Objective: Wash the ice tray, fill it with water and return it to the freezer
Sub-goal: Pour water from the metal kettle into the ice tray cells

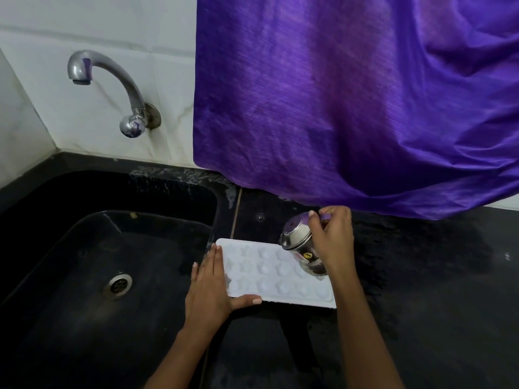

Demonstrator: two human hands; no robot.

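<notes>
A white ice tray (pixel 269 273) with star-shaped cells lies flat on the black counter, just right of the sink. My left hand (pixel 210 287) holds its left end, fingers straight along the edge and the thumb under the near rim. My right hand (pixel 331 240) grips a small steel cup (pixel 297 240) and tips it over the tray's right end, its mouth down toward the cells. Whether water is running out of the cup cannot be made out.
A black sink (pixel 84 248) with a steel drain (pixel 118 284) takes up the left. A steel wall tap (pixel 112 80), turned off, juts from the white tiles above it. A purple cloth (pixel 351 94) hangs over the counter's back. Wet black counter (pixel 421 276) stretches right.
</notes>
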